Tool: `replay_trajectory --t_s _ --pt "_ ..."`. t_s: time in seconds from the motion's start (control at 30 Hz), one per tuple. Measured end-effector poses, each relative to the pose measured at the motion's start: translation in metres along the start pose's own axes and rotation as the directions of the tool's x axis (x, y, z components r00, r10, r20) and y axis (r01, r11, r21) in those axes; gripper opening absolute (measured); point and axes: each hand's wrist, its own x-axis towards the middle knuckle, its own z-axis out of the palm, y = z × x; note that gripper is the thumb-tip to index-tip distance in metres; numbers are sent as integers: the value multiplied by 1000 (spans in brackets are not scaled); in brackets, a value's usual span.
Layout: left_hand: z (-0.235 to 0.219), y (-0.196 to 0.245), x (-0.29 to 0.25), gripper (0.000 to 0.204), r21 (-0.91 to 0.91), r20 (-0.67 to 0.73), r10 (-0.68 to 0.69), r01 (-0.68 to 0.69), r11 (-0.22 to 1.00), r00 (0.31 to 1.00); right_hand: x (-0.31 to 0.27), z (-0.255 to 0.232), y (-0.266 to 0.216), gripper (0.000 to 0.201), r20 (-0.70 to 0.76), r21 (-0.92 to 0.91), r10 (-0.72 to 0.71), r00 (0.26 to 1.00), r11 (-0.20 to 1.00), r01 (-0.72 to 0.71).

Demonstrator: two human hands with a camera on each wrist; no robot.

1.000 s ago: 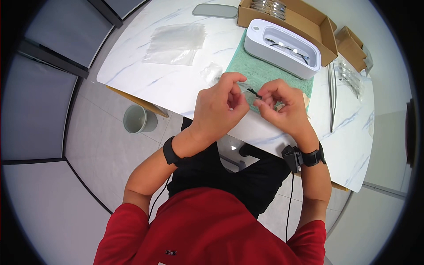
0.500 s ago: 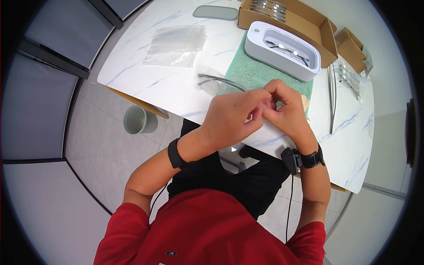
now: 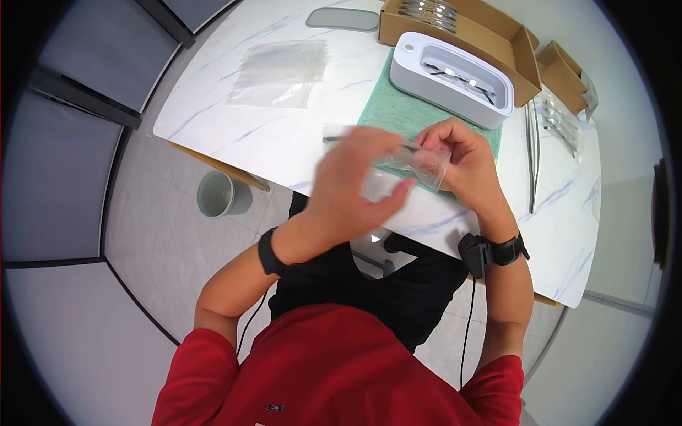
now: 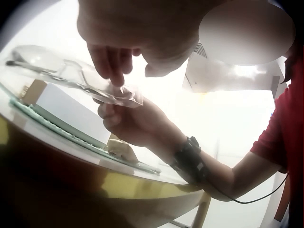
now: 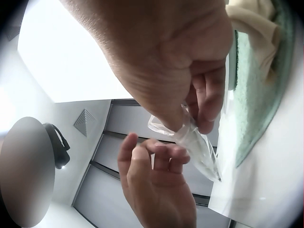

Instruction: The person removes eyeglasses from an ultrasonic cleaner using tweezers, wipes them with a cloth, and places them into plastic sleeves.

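Observation:
A clear plastic bag point(image 3: 435, 172) with a pair of eyeglasses point(image 4: 71, 84) inside lies between the two hands, above the near edge of the table. My right hand point(image 3: 465, 165) pinches one end of the bag between thumb and fingers. Blurred in the head view, my left hand point(image 3: 347, 186) is over the other part of the bag, thumb spread well away from the fingers. In the left wrist view its fingertips overlap the bag close to the right hand. From the right wrist view the left fingers appear loosely bent beside the bag point(image 5: 199, 152).
A white ultrasonic cleaner point(image 3: 455, 89) with eyeglasses in it stands on a green towel point(image 3: 391, 106). Behind it is a cardboard box point(image 3: 490, 39) holding several eyeglasses. Flat clear bags point(image 3: 277, 74) lie left; long tweezers point(image 3: 533, 160) and bagged items point(image 3: 561, 124) lie right.
The dark twisted piece seen between the hands earlier no longer shows. My left hand came in to the right hand, then drew back left with its fingers spread. The bagged eyeglasses now extend to the right hand.

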Motion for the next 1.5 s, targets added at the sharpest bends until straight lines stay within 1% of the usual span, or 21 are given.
replay_trajectory --t_s 0.07,0.13,0.17,0.23,0.27,0.33,0.4,0.47,0.53,0.6,0.63,0.7,0.73,0.83,0.9,1.03,1.2,1.3,1.37,1.43,1.5 --pt "-17 -14 -7 56 90 -128 -54 66 994 990 1 -5 2 18 -9 13 20 1000 1000 -20" --pt "-30 -26 -12 56 -12 -212 -231 234 972 949 1 -7 3 19 -15 24 41 999 999 -41" --pt "-33 -28 -12 56 -15 -211 -231 233 972 950 1 -6 2 19 -7 61 29 1000 998 -28" --pt "-38 -28 -13 51 -385 -194 -564 467 796 803 2 -4 2 20 5 97 17 1000 995 -17" --pt "-41 -29 -13 51 -385 -198 -564 466 797 801 2 -4 2 20 18 146 12 1000 989 -14" --pt "-45 -29 -15 46 -511 190 -725 697 503 662 3 -3 3 21 34 192 6 999 981 -12" --pt "-41 -26 -15 42 -485 202 -738 721 496 644 3 -4 5 18 60 197 -20 998 980 8" --pt "-42 -29 -15 34 -546 358 -717 757 358 598 3 -7 4 15 62 207 -2 998 978 -11" --pt "-42 -29 -13 32 -554 313 -726 739 385 612 3 -8 1 12 64 217 14 998 976 -27" --pt "-42 -29 -12 29 -558 267 -733 720 412 626 3 -9 -5 12 -32 180 95 995 980 -88" --pt "-43 -28 -13 29 -552 230 -733 706 443 640 4 -11 -6 12 -32 180 92 995 980 -85" --pt "-43 -27 -14 29 -544 192 -732 691 475 654 6 -14 -7 15 -115 265 214 970 948 -177" --pt "-41 -25 -14 29 -553 172 -729 677 485 662 6 -14 -5 15 -115 266 213 970 948 -177" --pt "-35 -24 -16 29 -573 161 -716 655 493 680 6 -12 1 11 -135 261 167 977 957 -128" --pt "-33 -24 -18 29 -584 168 -704 645 493 690 6 -4 1 11 -122 190 64 990 981 -40" --pt "-35 -24 -16 30 -584 214 -704 667 463 677 5 -9 6 12 -34 155 53 998 987 -47" --pt "-39 -30 -21 38 -608 252 -689 665 433 679 4 -12 -3 11 -89 141 78 993 988 -65" --pt "-37 -27 -20 40 -597 244 -677 658 460 695 4 -16 -2 12 -102 84 59 993 995 -50" --pt "-35 -25 -18 41 -579 189 -688 645 498 701 3 -17 -3 11 -131 51 53 990 998 -47" --pt "-34 -23 -16 41 -591 187 -696 645 484 693 3 -17 -1 11 -162 13 44 986 999 -42" --pt "-33 -21 -15 42 -609 196 -696 642 466 691 4 -16 4 17 -195 -52 -62 979 997 52"
